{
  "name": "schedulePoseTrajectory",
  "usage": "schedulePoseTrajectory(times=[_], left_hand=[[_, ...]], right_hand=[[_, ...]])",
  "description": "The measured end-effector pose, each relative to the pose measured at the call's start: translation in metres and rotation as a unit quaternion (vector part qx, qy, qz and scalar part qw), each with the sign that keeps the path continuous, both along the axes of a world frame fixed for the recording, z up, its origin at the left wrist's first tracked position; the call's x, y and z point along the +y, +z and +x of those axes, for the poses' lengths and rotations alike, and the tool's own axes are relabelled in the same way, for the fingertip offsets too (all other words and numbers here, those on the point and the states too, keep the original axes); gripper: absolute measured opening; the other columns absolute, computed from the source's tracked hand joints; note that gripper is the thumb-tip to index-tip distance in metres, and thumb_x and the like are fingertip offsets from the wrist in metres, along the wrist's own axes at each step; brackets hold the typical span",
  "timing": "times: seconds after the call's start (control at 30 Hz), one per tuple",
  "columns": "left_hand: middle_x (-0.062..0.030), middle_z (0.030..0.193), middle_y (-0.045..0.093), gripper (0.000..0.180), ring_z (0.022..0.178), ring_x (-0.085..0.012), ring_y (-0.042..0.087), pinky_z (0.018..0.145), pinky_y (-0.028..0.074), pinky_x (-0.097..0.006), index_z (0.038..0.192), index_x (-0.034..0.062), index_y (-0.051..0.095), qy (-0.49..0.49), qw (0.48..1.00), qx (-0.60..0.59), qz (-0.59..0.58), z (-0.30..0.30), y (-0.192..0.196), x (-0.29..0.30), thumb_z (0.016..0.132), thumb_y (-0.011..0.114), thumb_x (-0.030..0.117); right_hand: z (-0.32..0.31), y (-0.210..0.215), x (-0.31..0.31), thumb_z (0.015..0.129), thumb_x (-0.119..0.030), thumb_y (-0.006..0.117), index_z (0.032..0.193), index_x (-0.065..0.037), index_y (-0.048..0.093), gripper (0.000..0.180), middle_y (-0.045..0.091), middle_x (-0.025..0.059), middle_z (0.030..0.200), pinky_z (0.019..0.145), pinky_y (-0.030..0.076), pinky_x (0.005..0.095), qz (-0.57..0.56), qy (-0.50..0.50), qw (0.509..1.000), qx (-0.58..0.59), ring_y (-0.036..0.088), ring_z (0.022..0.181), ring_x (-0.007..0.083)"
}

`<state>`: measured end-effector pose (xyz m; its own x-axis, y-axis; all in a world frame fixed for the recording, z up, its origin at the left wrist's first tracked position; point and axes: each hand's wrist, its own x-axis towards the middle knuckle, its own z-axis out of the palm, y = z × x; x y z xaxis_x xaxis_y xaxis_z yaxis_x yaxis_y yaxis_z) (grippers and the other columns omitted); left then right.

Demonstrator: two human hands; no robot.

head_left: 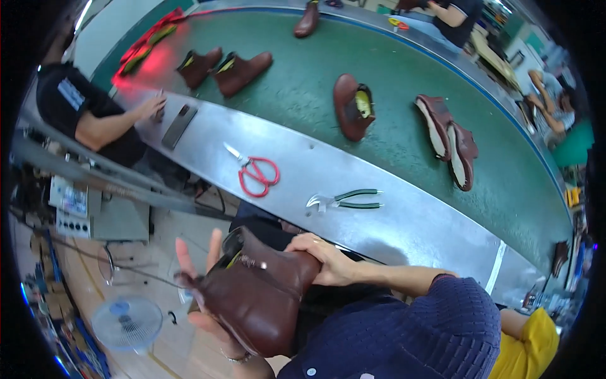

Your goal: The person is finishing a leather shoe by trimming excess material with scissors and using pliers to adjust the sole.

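Your right hand [325,258] is wrapped over the narrower end of the brown boot [262,309], its fingers closed on the leather. On your left hand [218,331], two fingers stand up wide apart beyond the boot's opening, while the palm side lies against the leather lower down; the boot hides the rest, so I cannot tell how firmly that hand grips.

The boot is between your two hands, up off the metal ledge and close to your body, its opening tipped toward your left. The step looks like handling the boot around its opening. To do it well, let the right hand carry the steadying, and spread the left hand's pressure along the side so the soft leather is not creased. Keep the greenish lining [234,259] where you can see it.

Beyond the boot, the green-handled pliers [347,200] lie nearest on the metal ledge [297,155], with the red-handled scissors [257,174] farther left; keep the boot clear of both tools' metal ends. Past the ledge, more boots stand or lie on the green belt [293,85].
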<state>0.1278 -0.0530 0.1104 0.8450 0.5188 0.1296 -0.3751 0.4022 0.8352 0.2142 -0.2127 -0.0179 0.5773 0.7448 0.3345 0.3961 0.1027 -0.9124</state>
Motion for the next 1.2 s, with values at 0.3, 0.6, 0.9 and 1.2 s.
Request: schedulePoseTrajectory(times=[0.3, 0.6, 0.9, 1.2], left_hand=[[-0.0209, 0.151, 0.032, 0.084, 0.135, -0.0340, 0.038, 0.108, 0.033, -0.044, 0.153, 0.0093, 0.015, -0.122, 0.976, 0.141, 0.109, 0.002, -0.024, 0.029, 0.093, 0.045, 0.060], [-0.0220, 0.146, 0.040, 0.064, 0.128, -0.0395, 0.047, 0.104, 0.041, -0.045, 0.147, -0.0002, 0.028, -0.162, 0.968, 0.160, 0.109, 0.005, -0.017, 0.026, 0.097, 0.053, 0.031], [-0.0207, 0.143, 0.044, 0.053, 0.123, -0.0362, 0.053, 0.100, 0.044, -0.043, 0.142, -0.0007, 0.038, -0.222, 0.938, 0.208, 0.166, 0.013, -0.024, 0.018, 0.099, 0.052, 0.027], [-0.0193, 0.140, 0.048, 0.045, 0.120, -0.0338, 0.056, 0.099, 0.045, -0.041, 0.140, 0.0007, 0.042, -0.290, 0.900, 0.241, 0.219, 0.011, -0.033, 0.028, 0.100, 0.051, 0.019]], right_hand=[[0.058, 0.013, -0.091, 0.070, -0.015, 0.085, 0.126, 0.000, 0.046, 0.070, 0.061, 0.0110, 0.114, 0.094, 0.045, 0.0325, 0.121, -0.461, 0.866, 0.150, 0.058, 0.105, 0.0187], [0.212, -0.052, -0.188, 0.072, -0.048, 0.076, 0.115, 0.003, 0.054, 0.070, 0.068, 0.0220, 0.091, 0.077, 0.051, 0.0453, -0.305, -0.638, 0.707, -0.015, 0.066, 0.086, 0.0386], [0.196, -0.020, -0.156, 0.067, -0.027, 0.082, 0.137, -0.011, 0.043, 0.082, 0.054, 0.0182, 0.121, 0.094, 0.044, 0.0411, -0.348, -0.544, 0.706, -0.291, 0.051, 0.116, 0.0357], [0.224, -0.034, -0.113, 0.079, -0.028, 0.072, 0.104, -0.008, 0.062, 0.033, 0.063, 0.0183, 0.088, 0.077, 0.048, 0.0473, -0.144, -0.437, 0.878, -0.133, 0.062, 0.087, 0.0388]])
